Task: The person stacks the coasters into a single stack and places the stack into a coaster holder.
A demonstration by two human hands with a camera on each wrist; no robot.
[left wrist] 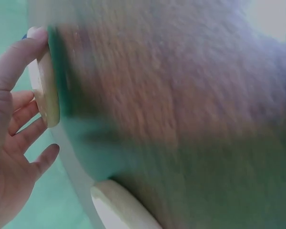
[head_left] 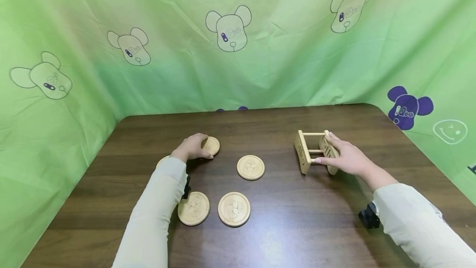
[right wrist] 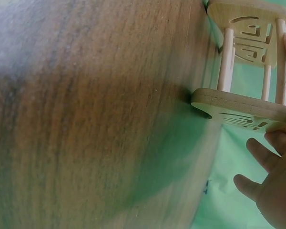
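Note:
My left hand (head_left: 193, 147) grips a round wooden coaster (head_left: 212, 146) by its edge, the thumb on the near side and fingers on the far side. In the left wrist view that coaster (left wrist: 47, 90) appears edge-on; whether it touches the table I cannot tell. A small wooden coaster rack (head_left: 303, 154), two carved side panels joined by rods, stands at the right. My right hand (head_left: 347, 158) holds its right-hand panel, the thumb reaching towards the front rod. In the right wrist view the rack (right wrist: 240, 102) rests on the table while some fingers are spread away from it.
Engraved coasters lie flat on the brown table (head_left: 282, 226): one in the middle (head_left: 251, 167), two nearer me, a right one (head_left: 234, 209) and a left one (head_left: 194, 209). Another coaster (head_left: 161, 161) is mostly hidden behind the left sleeve. A green curtain (head_left: 260, 77) borders the table.

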